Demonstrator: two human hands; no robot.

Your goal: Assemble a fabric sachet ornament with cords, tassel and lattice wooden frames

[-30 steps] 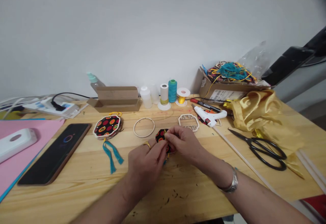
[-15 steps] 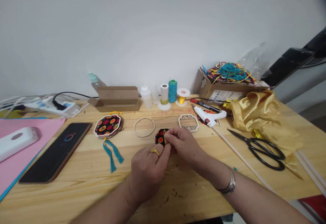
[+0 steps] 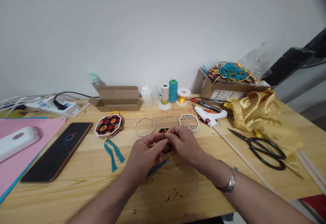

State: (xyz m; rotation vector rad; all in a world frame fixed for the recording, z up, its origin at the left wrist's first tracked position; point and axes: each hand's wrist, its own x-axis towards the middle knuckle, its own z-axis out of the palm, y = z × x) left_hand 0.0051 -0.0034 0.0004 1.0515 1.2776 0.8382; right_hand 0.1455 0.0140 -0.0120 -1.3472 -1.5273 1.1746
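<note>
A dark pendant with red and green flower patterns (image 3: 167, 148) lies on the wooden table, partly covered by my hands. From its lower end hangs a teal ribbon tassel (image 3: 157, 168). My left hand (image 3: 146, 154) is closed in a pinch at the pendant's upper part, where a bit of yellow cord (image 3: 165, 130) shows. Fingertip to fingertip with it, my right hand (image 3: 185, 145) pinches the same cord; the exact grip is hidden. Just beyond my hands lie a thin wooden ring (image 3: 144, 127) and a wooden lattice frame (image 3: 188, 122).
Left are a stack of patterned pendants (image 3: 108, 126), a phone (image 3: 57, 152) and an open cardboard box (image 3: 118, 103). Thread spools (image 3: 173, 91) stand behind. To the right lie a white glue gun (image 3: 210, 116), black scissors (image 3: 265, 151), gold cloth (image 3: 262, 115) and a filled carton (image 3: 221, 93).
My left hand has turned, its thumb and forefinger now up by the cord. More of the pendant's lower part and its teal tassel show beneath the hands. My right hand stays nearly in place.
</note>
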